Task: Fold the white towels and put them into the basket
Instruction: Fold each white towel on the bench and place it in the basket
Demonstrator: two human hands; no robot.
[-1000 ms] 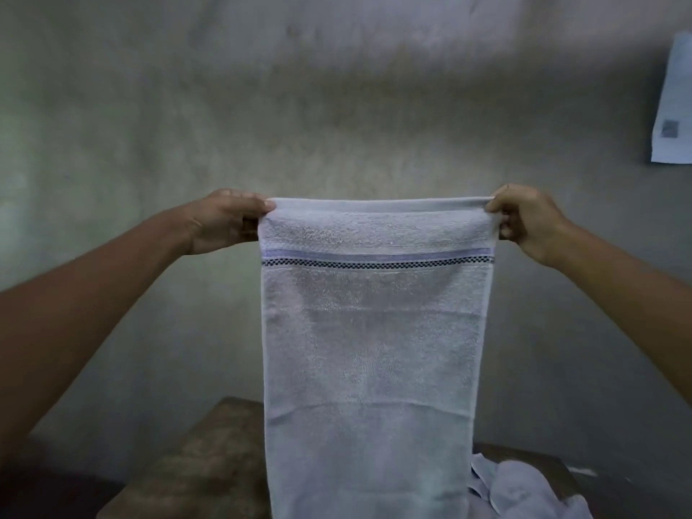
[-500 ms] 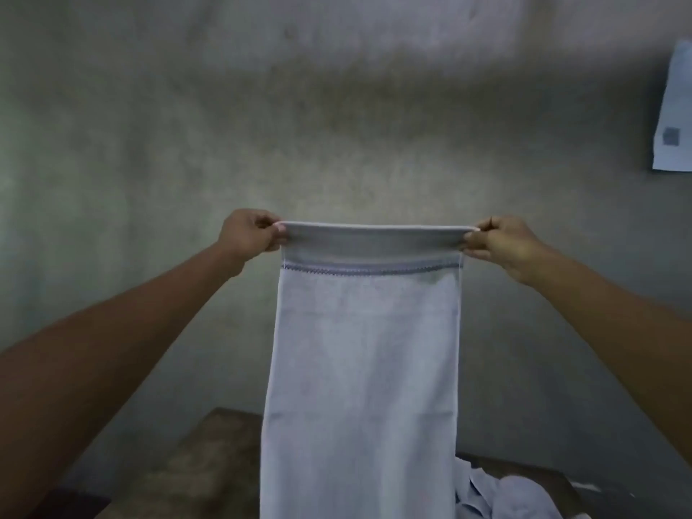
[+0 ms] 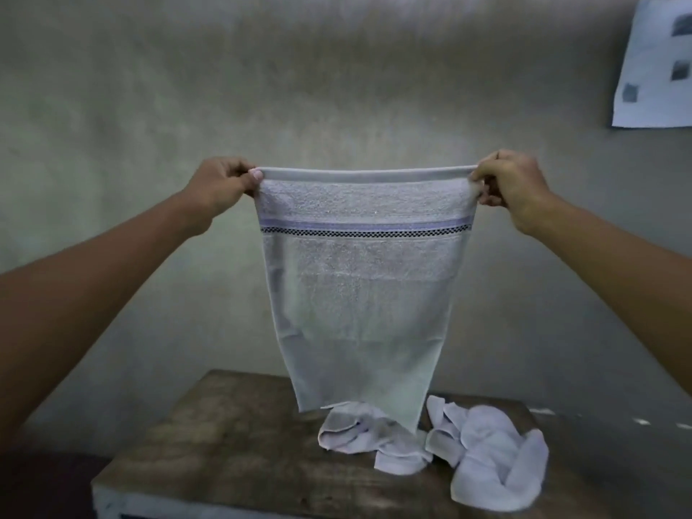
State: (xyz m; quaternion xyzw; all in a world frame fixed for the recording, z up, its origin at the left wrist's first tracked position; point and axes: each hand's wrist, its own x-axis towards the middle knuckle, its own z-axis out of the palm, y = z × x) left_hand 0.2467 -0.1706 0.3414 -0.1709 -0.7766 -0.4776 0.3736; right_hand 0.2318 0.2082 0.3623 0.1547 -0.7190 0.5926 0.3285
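We hold one towel (image 3: 359,294) up by its top corners, left hand (image 3: 221,185) and right hand (image 3: 505,185) each pinching a corner, its hem hanging just above the tabletop (image 3: 232,443). Other towels (image 3: 486,451) lie crumpled there. Folding is just starting; next we likely bring the corners together. No basket shows.

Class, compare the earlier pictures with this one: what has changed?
The left hand and right hand have raised the towel; its lower edge, earlier out of frame, now hangs above the table. Both still pinch its top corners. The crumpled towels lie unmoved.
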